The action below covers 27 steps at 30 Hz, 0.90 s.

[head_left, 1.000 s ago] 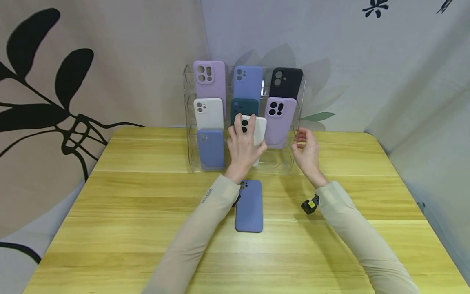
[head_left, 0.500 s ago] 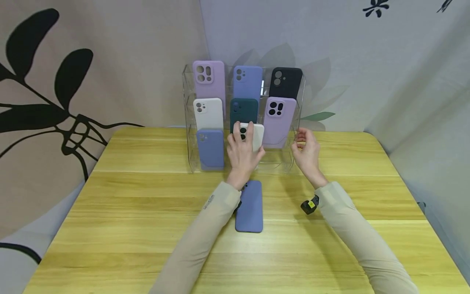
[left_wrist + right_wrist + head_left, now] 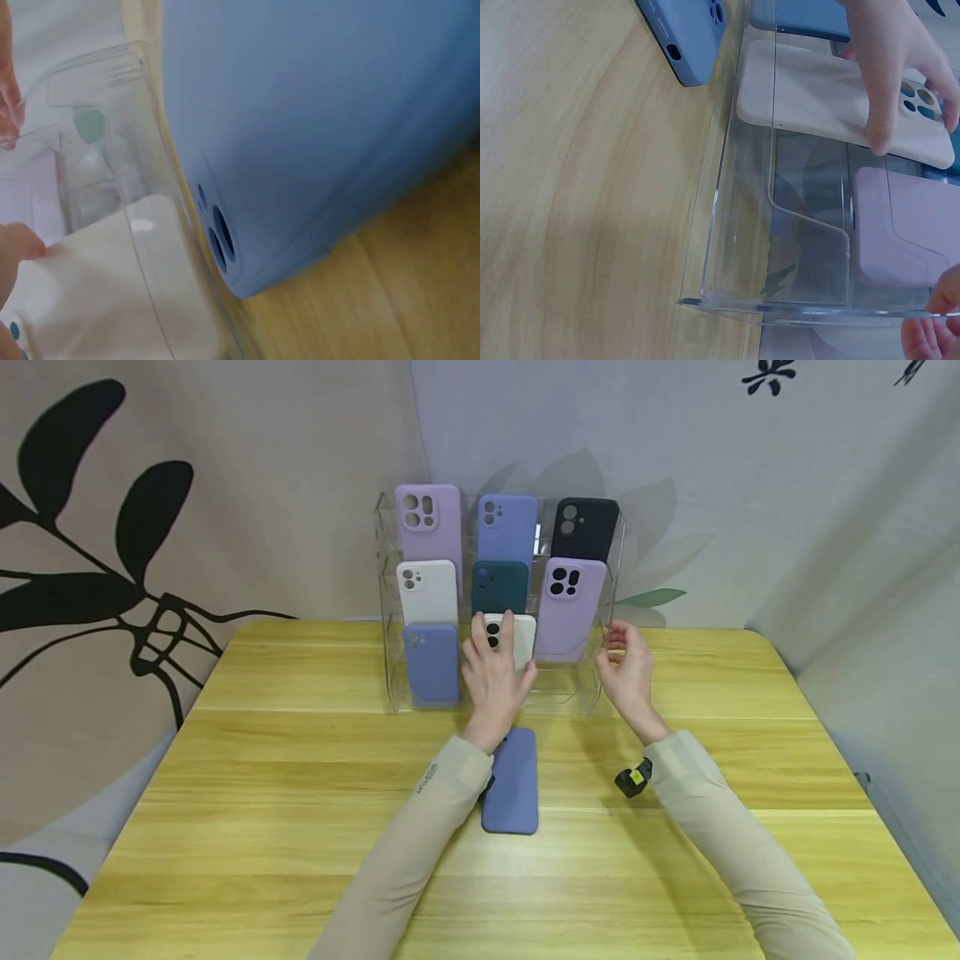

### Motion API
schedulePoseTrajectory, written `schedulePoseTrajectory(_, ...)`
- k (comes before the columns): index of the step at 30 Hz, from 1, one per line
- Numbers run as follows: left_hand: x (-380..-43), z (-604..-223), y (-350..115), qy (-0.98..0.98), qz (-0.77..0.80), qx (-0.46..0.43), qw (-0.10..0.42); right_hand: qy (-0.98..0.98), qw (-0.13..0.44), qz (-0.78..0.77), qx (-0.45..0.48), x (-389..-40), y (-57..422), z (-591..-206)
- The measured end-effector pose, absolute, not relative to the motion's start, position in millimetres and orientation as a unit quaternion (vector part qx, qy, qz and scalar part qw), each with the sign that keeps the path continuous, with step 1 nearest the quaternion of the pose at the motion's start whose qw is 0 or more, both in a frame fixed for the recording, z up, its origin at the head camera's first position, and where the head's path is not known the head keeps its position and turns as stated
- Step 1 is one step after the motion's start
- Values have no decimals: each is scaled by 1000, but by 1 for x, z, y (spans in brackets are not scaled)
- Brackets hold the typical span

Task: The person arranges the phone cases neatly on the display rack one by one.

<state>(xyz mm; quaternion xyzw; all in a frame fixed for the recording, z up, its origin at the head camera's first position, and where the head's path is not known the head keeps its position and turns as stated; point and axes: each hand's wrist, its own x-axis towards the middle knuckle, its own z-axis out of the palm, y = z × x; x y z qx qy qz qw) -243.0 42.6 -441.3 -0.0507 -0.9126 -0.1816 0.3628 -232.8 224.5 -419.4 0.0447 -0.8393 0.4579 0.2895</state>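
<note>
My left hand [image 3: 495, 681] grips a white phone case [image 3: 522, 639] by its sides, fingers over its upper part. In the right wrist view that white case [image 3: 810, 90] stands inside the front row of a clear acrylic display stand [image 3: 810, 214], its lower end behind the front lip. At the stand's right side, my right hand [image 3: 628, 672] pinches the edge between thumb and fingers. A blue phone case [image 3: 513, 785] lies on the table below my left wrist, partly hidden by it. Another blue case [image 3: 431, 664] stands in the front row, left of my left hand.
Behind, the stand holds a white case [image 3: 426, 592], a dark green case [image 3: 499, 585] and a lilac case [image 3: 572, 610]. The back row has a lilac case [image 3: 442, 543], a blue case [image 3: 507, 522] and a black case [image 3: 585, 529]. A wooden table [image 3: 262, 827] lies beneath.
My left hand has moved down with the white case, which now sits lower in the front row, showing more of the dark green case. The right hand stays at the stand's edge.
</note>
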Motion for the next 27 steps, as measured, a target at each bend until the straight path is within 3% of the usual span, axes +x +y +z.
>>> schedulePoseTrajectory(10,-232,-436,39,-932,-174,-58,313,-839,292,456,45,-232,224,-419)
schedulePoseTrajectory(18,-215,-427,28,-924,-176,-106,323,-838,297,455,51,-233,224,-420)
schedulePoseTrajectory(27,-182,-432,24,-950,-181,-132,215,-837,292,461,44,-232,224,-419)
